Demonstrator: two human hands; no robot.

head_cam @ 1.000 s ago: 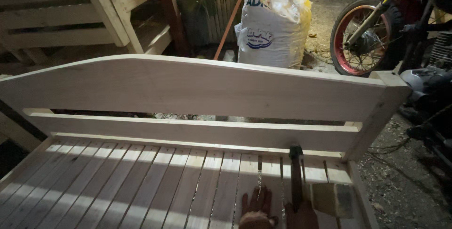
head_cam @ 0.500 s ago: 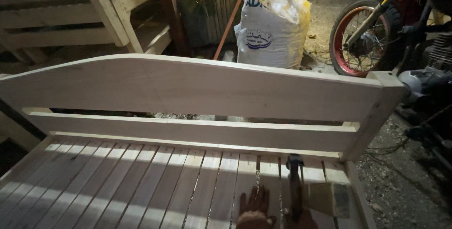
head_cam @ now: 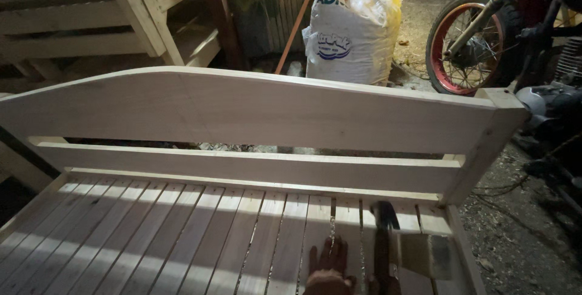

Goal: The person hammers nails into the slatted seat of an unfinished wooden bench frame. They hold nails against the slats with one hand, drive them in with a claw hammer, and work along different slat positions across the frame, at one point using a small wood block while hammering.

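Note:
My left hand [head_cam: 330, 269] lies flat, fingers spread, on a pale wooden slat [head_cam: 303, 234] near the right end of the slatted seat. Just to its right, my right hand [head_cam: 377, 285], barely visible at the bottom edge, is closed on the dark handle of a hammer [head_cam: 382, 240]. The hammer's head [head_cam: 384, 214] is low over the slats, close to the lower back rail [head_cam: 242, 167]. A curved wooden top board [head_cam: 242, 110] spans the back above it.
A corner post [head_cam: 491, 140] ends the frame on the right, with dirt ground beyond. Behind the frame stand a stuffed white sack [head_cam: 351, 28], a motorcycle with a red-rimmed wheel [head_cam: 467, 40], and more wooden frames [head_cam: 91, 22] at the back left.
The hammer head has dropped lower toward the slats than a second ago. My left hand has stayed flat on the same slat.

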